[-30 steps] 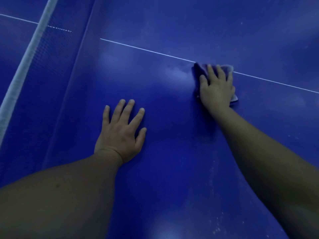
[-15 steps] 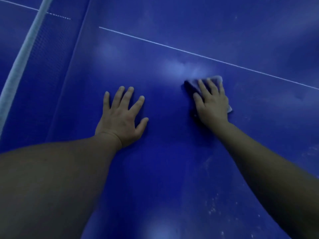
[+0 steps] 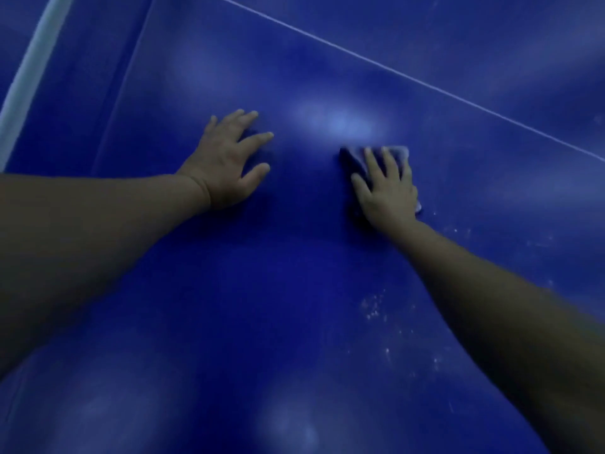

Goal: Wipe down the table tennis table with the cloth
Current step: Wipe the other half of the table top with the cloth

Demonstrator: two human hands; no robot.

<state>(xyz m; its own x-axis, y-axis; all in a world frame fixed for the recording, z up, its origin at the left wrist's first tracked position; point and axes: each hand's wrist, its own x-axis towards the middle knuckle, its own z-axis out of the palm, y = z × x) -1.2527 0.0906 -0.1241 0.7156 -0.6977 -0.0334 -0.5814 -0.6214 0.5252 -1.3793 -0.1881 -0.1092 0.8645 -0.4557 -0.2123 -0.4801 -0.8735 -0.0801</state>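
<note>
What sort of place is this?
Probably a table tennis room or sports hall, though only the table itself shows: a blue top with a thin white line and a white-edged net at the left. The right hand presses a cloth onto it.

The light is dim, and soft pale glares lie on the glossy blue tabletop [image 3: 262, 290]. A net [image 3: 31, 67] with a white top band crosses the upper left corner.

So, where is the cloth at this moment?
In the head view the cloth lies flat on the table, right of centre, pressed under the right hand. The left hand rests on the table to its left, and the white line runs beyond.
</note>
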